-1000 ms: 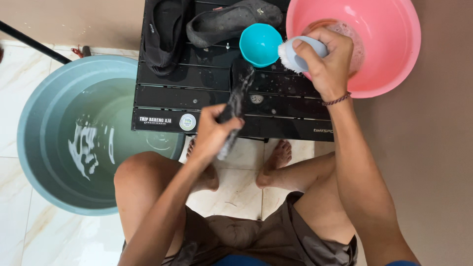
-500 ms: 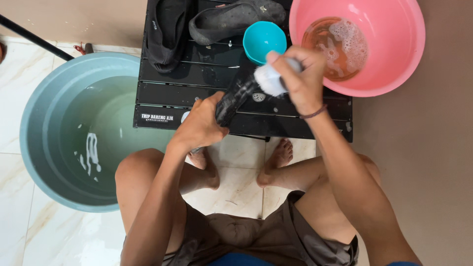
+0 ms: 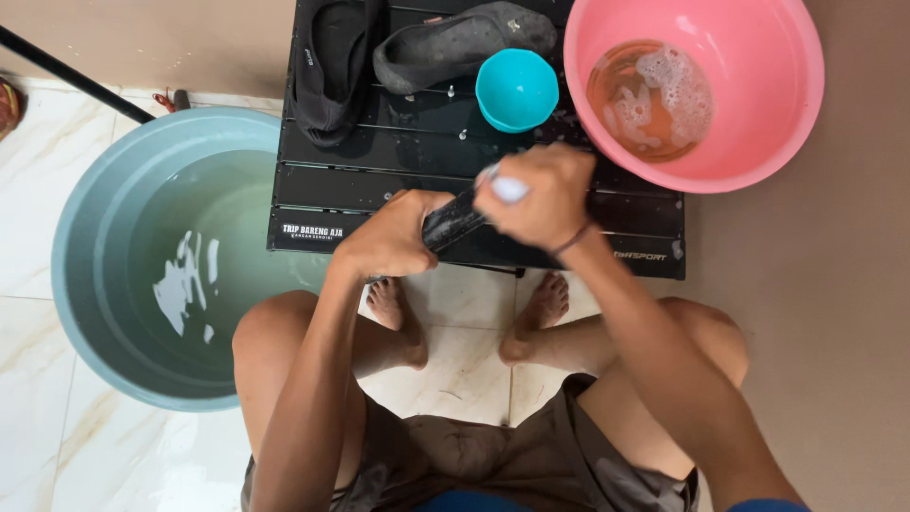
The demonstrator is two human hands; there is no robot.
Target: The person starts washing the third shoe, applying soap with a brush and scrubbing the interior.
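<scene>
Hands meet over the black slatted table (image 3: pixel 379 180): left hand (image 3: pixel 393 237) clenched round a dark wet shoe (image 3: pixel 453 220), its long axis running from seven o'clock to one. Right hand (image 3: pixel 540 194), nearer the toe end, wraps a white brush (image 3: pixel 507 188) against it. Pink basin (image 3: pixel 787 104) lies at one o'clock.

Dark object (image 3: pixel 447 224) largely concealed inside the left hand (image 3: pixel 391 242) grip, its kind unclear; white brush (image 3: pixel 507 188) mostly covered by the right hand (image 3: pixel 540 194); black slipper (image 3: pixel 327 57) and pink basin (image 3: pixel 697 90) cut by the top edge; table (image 3: pixel 379 190) front edge partly hidden behind both hands
</scene>
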